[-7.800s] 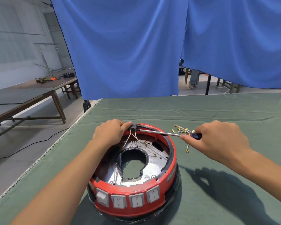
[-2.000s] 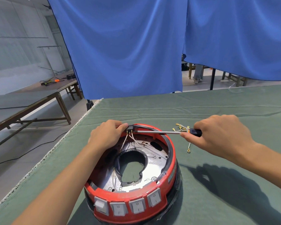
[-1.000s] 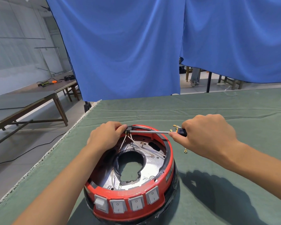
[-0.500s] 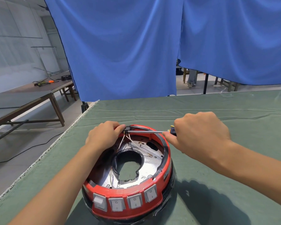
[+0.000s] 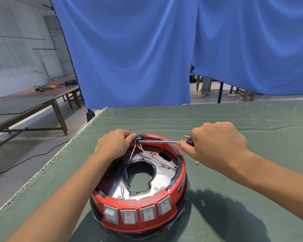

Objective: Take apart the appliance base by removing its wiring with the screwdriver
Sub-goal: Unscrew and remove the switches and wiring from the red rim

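Red appliance base [image 5: 140,222] on your green cloth [image 5: 252,198].
Its four switches [image 5: 138,214] are grey; blue curtains [image 5: 129,49] hang plain behind.

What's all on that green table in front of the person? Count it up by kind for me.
Appliance base: 1
Rocker switches on its front: 4
Screwdriver: 1
Hands, left hand and right hand: 2
Loose brass-tipped wires, a bunch partly hidden behind the right hand, uncounted.
Total: 8

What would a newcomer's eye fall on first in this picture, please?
Probably the red appliance base on the green table cloth, with four grey rocker switches along its near side. Above its far rim, the right hand holds a screwdriver to a black block that the left hand pinches.
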{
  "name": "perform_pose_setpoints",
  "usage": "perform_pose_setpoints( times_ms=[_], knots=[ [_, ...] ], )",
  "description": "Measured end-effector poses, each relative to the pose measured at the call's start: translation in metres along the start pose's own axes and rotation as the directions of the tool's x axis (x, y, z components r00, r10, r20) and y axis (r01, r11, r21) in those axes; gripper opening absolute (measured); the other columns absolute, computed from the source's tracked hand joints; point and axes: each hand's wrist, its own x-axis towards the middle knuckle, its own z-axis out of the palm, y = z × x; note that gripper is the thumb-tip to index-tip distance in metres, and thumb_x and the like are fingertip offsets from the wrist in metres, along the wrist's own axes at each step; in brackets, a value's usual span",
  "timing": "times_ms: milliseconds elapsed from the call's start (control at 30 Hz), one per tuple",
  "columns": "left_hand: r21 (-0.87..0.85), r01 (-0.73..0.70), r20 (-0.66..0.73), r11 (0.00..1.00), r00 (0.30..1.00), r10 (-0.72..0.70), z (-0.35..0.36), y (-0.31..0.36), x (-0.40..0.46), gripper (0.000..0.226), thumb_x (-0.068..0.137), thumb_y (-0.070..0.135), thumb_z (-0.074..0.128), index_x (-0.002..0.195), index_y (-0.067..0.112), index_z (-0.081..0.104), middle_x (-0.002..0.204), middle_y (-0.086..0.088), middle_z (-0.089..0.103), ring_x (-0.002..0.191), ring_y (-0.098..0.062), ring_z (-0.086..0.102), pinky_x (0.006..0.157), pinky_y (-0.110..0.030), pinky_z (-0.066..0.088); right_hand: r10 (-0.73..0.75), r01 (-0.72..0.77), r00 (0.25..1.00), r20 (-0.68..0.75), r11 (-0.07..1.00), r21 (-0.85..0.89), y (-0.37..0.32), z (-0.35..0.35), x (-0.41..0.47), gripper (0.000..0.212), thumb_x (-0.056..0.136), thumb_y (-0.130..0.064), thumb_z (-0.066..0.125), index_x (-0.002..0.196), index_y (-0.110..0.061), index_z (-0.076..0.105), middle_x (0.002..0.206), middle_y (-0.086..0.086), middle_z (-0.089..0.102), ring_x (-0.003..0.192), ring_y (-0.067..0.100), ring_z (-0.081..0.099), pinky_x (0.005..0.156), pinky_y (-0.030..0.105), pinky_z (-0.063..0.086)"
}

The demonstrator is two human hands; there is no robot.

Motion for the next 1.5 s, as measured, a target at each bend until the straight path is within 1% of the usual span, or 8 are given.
perform_pose_setpoints(
  times_ms=[100, 233, 367, 633, 767, 1000, 1133, 1500],
  knots=[
    [0.003, -0.005, 0.008, 1.000, 1.000, 0.005, 0.000, 0.000, 0.001, 0.035, 0.094, 0.056, 0.037, 0.100, 0.037, 0.065, 0.100, 0.001, 0.068, 0.098, -0.029, 0.059, 0.072, -0.034, 0.040, -0.036, 0.036, 0.999, -0.013, 0.999, -0.019, 0.009, 0.003, 0.008, 0.063, 0.092, -0.064, 0.028, 0.053, -0.016, 0.043, 0.045, -0.004, 0.031, 0.039, 0.019, 0.029, 0.042, 0.024, 0.015],
    [0.001, -0.006, 0.016, 1.000, 1.000, 0.006, 0.000, -0.002, 0.002, 0.033, 0.094, 0.056, 0.038, 0.088, 0.035, 0.063, 0.093, 0.001, 0.067, 0.095, -0.029, 0.059, 0.070, -0.034, 0.039, -0.078, 0.077, 0.997, -0.019, 0.996, -0.051, 0.021, 0.013, 0.019, 0.061, 0.088, -0.067, 0.027, 0.069, -0.022, 0.063, 0.046, -0.004, 0.031, 0.046, 0.025, 0.041, 0.043, 0.023, 0.015],
    [-0.006, -0.003, 0.021, 1.000, 1.000, 0.003, 0.001, -0.004, 0.004, 0.030, 0.093, 0.057, 0.039, 0.076, 0.039, 0.056, 0.086, 0.001, 0.065, 0.092, -0.030, 0.059, 0.070, -0.035, 0.040, -0.148, 0.143, 0.984, -0.102, 0.988, -0.052, 0.033, 0.024, 0.031, 0.067, 0.084, -0.068, 0.018, 0.055, -0.014, 0.043, 0.047, -0.004, 0.041, 0.046, 0.024, 0.044, 0.044, 0.022, 0.017],
    [-0.004, -0.017, -0.001, 1.000, 1.000, 0.017, 0.002, -0.005, 0.005, 0.032, 0.093, 0.057, 0.039, 0.097, 0.040, 0.066, 0.091, 0.002, 0.067, 0.093, -0.029, 0.059, 0.069, -0.034, 0.040, -0.307, 0.301, 0.929, -0.207, 0.952, -0.060, 0.052, 0.050, 0.057, 0.074, 0.082, -0.069, 0.005, 0.066, -0.022, 0.060, 0.058, -0.005, 0.060, 0.050, 0.019, 0.054, 0.044, 0.021, 0.016],
    [-0.010, -0.020, 0.014, 1.000, 1.000, 0.020, 0.002, -0.005, 0.005, 0.029, 0.093, 0.057, 0.038, 0.084, 0.041, 0.060, 0.086, 0.003, 0.066, 0.091, -0.028, 0.059, 0.069, -0.034, 0.042, -0.344, 0.341, 0.905, -0.250, 0.938, -0.057, 0.059, 0.060, 0.069, 0.075, 0.083, -0.069, 0.005, 0.068, -0.023, 0.062, 0.060, -0.007, 0.061, 0.053, 0.018, 0.057, 0.045, 0.020, 0.019],
    [-0.003, -0.008, 0.004, 1.000, 1.000, 0.008, 0.002, -0.007, 0.005, 0.033, 0.092, 0.058, 0.039, 0.068, 0.040, 0.053, 0.078, 0.006, 0.061, 0.086, -0.027, 0.058, 0.064, -0.033, 0.037, -0.348, 0.390, 0.871, -0.347, 0.919, 0.057, 0.067, 0.072, 0.089, 0.064, 0.087, -0.066, 0.026, 0.053, -0.021, 0.058, 0.049, -0.005, 0.057, 0.039, 0.022, 0.042, 0.047, 0.016, 0.015],
    [0.004, -0.009, -0.005, 1.000, 1.000, 0.009, 0.002, -0.007, 0.006, 0.032, 0.092, 0.058, 0.040, 0.077, 0.037, 0.058, 0.078, 0.007, 0.061, 0.085, -0.027, 0.057, 0.063, -0.032, 0.037, -0.367, 0.426, 0.852, -0.372, 0.901, 0.085, 0.070, 0.075, 0.097, 0.054, 0.088, -0.058, 0.048, 0.050, -0.020, 0.056, 0.044, -0.004, 0.054, 0.033, 0.021, 0.041, 0.049, 0.013, 0.014],
    [-0.011, -0.010, 0.003, 1.000, 1.000, 0.010, 0.001, -0.006, 0.004, 0.035, 0.091, 0.058, 0.040, 0.070, 0.036, 0.057, 0.073, 0.008, 0.061, 0.081, -0.025, 0.057, 0.063, -0.033, 0.038, -0.397, 0.460, 0.858, -0.326, 0.876, 0.144, 0.071, 0.081, 0.102, 0.051, 0.088, -0.055, 0.050, 0.054, -0.018, 0.060, 0.047, -0.003, 0.056, 0.035, 0.023, 0.045, 0.042, 0.017, 0.023]
  ],
)
